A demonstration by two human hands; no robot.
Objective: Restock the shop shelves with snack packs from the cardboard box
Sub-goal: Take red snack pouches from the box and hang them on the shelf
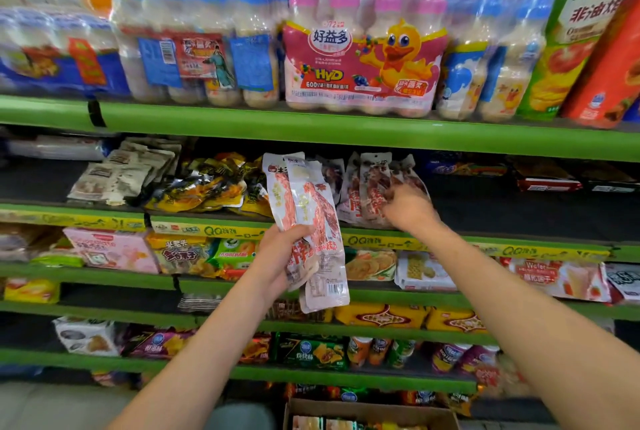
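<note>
Holding snack packs before shelf edge.

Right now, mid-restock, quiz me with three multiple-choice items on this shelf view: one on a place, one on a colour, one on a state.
1. Where is the cardboard box?
A. bottom of view, below the shelves
B. top shelf
C. in the right hand

2. What colour are the shelf edges?
A. red
B. green
C. white

3. What is the left hand doing?
A. hanging idle
B. pressing a bottle
C. gripping snack packs

Answers: 1 A, its open top shows at the bottom edge; 2 B, every edge is green; 3 C, fingers curl round the packs while the right hand reaches the shelved packs.
</note>
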